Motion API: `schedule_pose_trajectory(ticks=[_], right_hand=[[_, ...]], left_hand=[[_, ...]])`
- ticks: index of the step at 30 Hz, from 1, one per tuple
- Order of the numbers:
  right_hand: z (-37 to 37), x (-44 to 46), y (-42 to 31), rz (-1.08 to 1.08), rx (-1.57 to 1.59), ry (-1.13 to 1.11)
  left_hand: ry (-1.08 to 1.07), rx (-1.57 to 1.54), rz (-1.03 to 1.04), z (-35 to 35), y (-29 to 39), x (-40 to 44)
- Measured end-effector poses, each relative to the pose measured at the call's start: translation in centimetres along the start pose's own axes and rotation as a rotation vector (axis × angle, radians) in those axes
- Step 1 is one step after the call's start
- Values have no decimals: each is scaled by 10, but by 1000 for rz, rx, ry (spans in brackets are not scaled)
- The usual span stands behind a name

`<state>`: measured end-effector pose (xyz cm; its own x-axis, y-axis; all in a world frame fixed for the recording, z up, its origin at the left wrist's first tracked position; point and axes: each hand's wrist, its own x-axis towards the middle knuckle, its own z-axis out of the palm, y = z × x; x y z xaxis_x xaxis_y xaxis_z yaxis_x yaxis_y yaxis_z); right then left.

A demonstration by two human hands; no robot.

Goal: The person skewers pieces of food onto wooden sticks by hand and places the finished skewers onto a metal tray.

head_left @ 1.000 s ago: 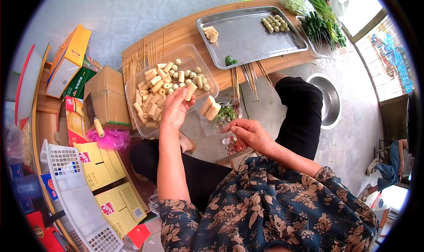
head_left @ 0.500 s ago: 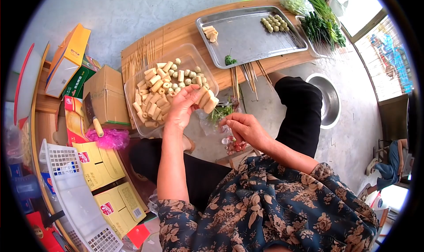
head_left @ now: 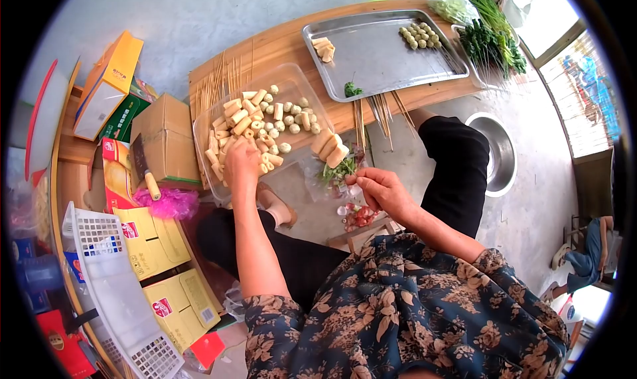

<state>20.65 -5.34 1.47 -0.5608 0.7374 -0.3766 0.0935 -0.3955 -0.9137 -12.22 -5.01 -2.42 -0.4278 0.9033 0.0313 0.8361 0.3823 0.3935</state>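
Note:
My right hand (head_left: 385,192) is closed in a pinch on a thin skewer, most of it hard to see. At its far end sit several pale, tube-shaped food pieces (head_left: 330,147), side by side, above the near right edge of a clear plastic container (head_left: 317,103). Inside the container, my left hand (head_left: 241,163) dips into a heap of the same pale tubes (head_left: 232,117). Its fingers are bunched, their tips hidden among the pieces. Greenish-white balls (head_left: 284,147) lie in the container's right part.
A metal tray (head_left: 371,27) on the wooden table (head_left: 279,44) holds balls, a few pale pieces and a green sprig. Skewers (head_left: 381,117) jut over the table edge. Leafy greens (head_left: 488,47) lie at right. A cleaver (head_left: 145,170) leans against a cardboard box (head_left: 166,140). A steel basin (head_left: 502,156) stands on the floor.
My left hand has left the skewered pieces and moved left and down into the heap of tubes. The right hand still holds the skewer, now shifted slightly right in view.

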Motion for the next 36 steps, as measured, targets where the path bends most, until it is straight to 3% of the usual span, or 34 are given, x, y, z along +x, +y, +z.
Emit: schedule_pose_trajectory(ticks=[3, 10, 13, 15, 16, 17, 19, 20, 36], right_hand=[[-2, -3, 1, 3, -3, -11], [-4, -6, 3, 1, -50, -18], [-4, -7, 1, 3, -51, -21], [-4, -7, 1, 3, -47, -19], [-3, -8, -1, -3, -54, -27], [-2, -9, -4, -9, -62, -36], [1, -11, -8, -11, -74, -48], [3, -11, -9, -13, -86, -59], [20, -7, -10, -54, -29, -168]], left_hand=[[-107, 201, -123, 2, 9, -15], [-90, 207, -136, 15, -15, -7], [-13, 23, -50, 16, -22, 0], [-71, -660, -317, 11, -15, 3], [-114, -856, -290, 5, -10, 2], [-115, -856, -291, 0, -5, -1], [-206, -1543, -229, -13, 16, -8], [-225, -1622, -212, -10, 18, -8], [-277, -1766, -233, 6, 47, -7]])
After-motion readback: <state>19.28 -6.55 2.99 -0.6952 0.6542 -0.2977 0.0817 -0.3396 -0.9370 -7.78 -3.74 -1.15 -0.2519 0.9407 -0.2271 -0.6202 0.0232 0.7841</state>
